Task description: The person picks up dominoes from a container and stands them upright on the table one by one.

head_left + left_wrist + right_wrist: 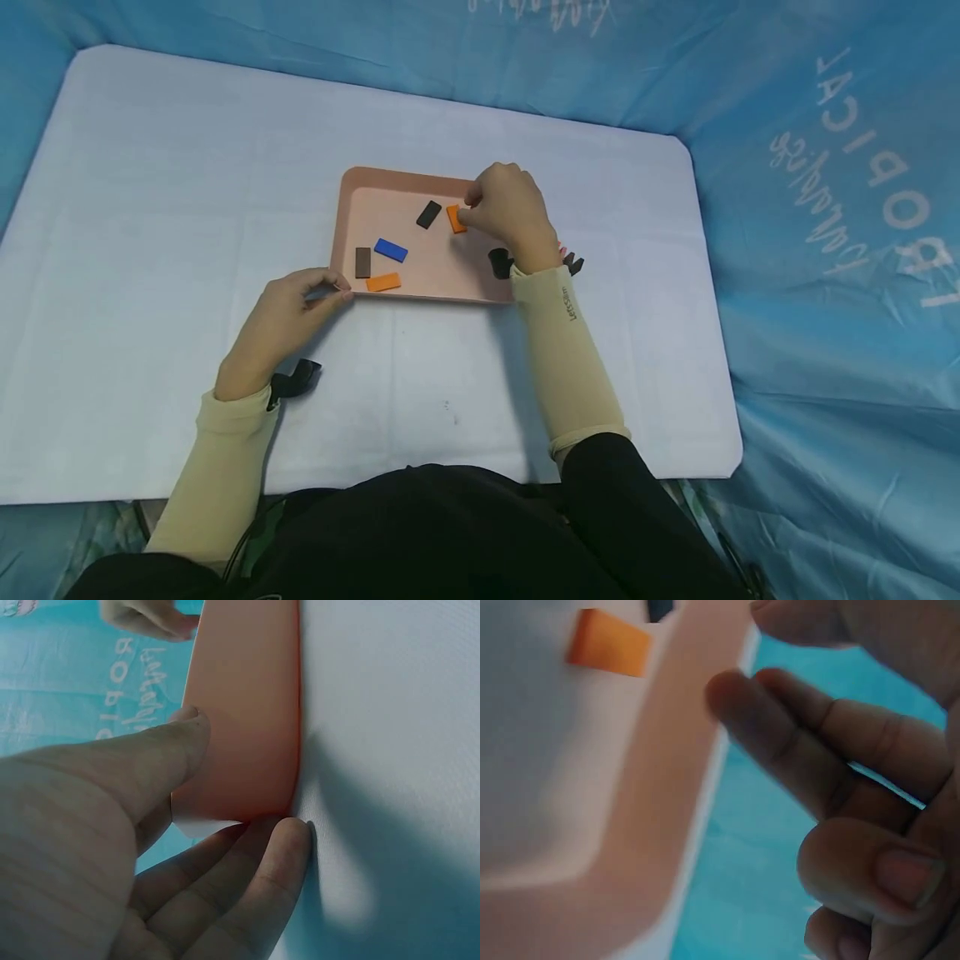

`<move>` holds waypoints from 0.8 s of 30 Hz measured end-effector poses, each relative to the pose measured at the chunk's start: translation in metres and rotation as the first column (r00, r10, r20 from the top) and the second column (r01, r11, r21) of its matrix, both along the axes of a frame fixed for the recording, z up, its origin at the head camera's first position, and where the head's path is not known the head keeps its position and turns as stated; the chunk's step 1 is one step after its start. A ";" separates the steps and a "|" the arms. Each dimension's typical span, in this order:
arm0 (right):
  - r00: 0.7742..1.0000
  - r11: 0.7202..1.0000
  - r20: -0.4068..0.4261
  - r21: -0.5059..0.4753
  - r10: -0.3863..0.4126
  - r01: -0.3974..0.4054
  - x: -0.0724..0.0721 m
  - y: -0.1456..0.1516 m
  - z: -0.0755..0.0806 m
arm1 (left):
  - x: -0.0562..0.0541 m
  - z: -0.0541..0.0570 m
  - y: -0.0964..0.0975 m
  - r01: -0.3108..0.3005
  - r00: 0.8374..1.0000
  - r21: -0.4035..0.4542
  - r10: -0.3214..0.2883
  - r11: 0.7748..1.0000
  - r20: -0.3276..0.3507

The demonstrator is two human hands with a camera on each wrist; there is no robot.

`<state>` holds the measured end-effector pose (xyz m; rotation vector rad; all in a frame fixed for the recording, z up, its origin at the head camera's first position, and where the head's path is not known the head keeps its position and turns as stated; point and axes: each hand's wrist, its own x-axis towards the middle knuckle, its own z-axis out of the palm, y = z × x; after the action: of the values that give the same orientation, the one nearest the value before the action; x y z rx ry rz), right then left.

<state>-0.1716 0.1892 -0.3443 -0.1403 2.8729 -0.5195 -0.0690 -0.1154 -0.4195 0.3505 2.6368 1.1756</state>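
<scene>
A shallow pink tray (405, 180) lies on the white table. My left hand (281, 317) holds its near left corner; in the left wrist view, the thumb (184, 746) lies at the upper edge of the tray wall and the other fingertips meet the corner lower down. Over the tray's right part hovers my right hand (513, 208), its fingers loosely bent with nothing between them in the right wrist view. Closest to it in the tray is an orange block (455, 219). Beside that block lies a black block (429, 214).
Toward the tray's near left corner lie a blue block (391, 250), a brown block (363, 262) and a second orange block (384, 282). White table surface (187, 183) surrounds the tray. Blue curtains (810, 333) with lettering hang behind and to the right.
</scene>
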 end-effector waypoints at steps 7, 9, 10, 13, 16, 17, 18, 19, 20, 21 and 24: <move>0.993 0.995 0.096 0.073 -0.075 0.068 -0.011 0.001 -0.015 | -0.001 0.001 0.003 0.003 1.000 -0.009 -0.003 1.000 0.007; 0.988 0.993 0.126 0.081 -0.093 0.083 -0.013 0.001 -0.018 | 0.000 0.002 0.003 0.002 1.000 -0.009 -0.002 1.000 0.008; 0.986 0.993 0.136 0.084 -0.097 0.086 -0.014 0.000 -0.019 | 0.000 0.002 0.003 0.001 1.000 -0.009 -0.001 1.000 0.009; 0.982 0.992 0.157 0.090 -0.101 0.087 -0.017 -0.002 -0.023 | 0.000 0.002 0.002 -0.006 1.000 -0.004 0.006 1.000 0.011; 0.984 0.992 0.152 0.098 -0.092 0.078 -0.019 -0.005 -0.025 | 0.000 0.002 0.001 -0.007 1.000 0.004 0.007 1.000 0.014; 0.985 0.992 0.149 0.102 -0.090 0.075 -0.020 -0.007 -0.026 | 0.000 0.002 0.001 -0.007 1.000 0.006 0.006 1.000 0.017; 0.985 0.992 0.147 0.104 -0.089 0.074 -0.021 -0.008 -0.026 | 0.000 0.002 0.001 -0.006 1.000 0.007 0.005 1.000 0.019; 0.985 0.992 0.147 0.106 -0.089 0.073 -0.021 -0.009 -0.027 | 0.000 0.002 0.002 -0.004 1.000 0.006 0.004 1.000 0.022; 0.985 0.991 0.149 0.108 -0.088 0.073 -0.022 -0.010 -0.027 | 0.000 0.002 0.002 -0.003 1.000 0.004 0.003 1.000 0.023; 0.984 0.991 0.153 0.112 -0.089 0.072 -0.022 -0.011 -0.027 | 0.000 0.001 0.002 -0.002 1.000 0.002 0.002 1.000 0.023; 0.981 0.989 0.169 0.126 -0.098 0.078 -0.023 -0.014 -0.028 | 0.000 0.000 0.002 -0.002 1.000 -0.004 0.002 1.000 0.016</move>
<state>-0.1950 0.1752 -0.3721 0.0503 2.7380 -0.3555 -0.0689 -0.1131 -0.4194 0.3370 2.6259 1.1692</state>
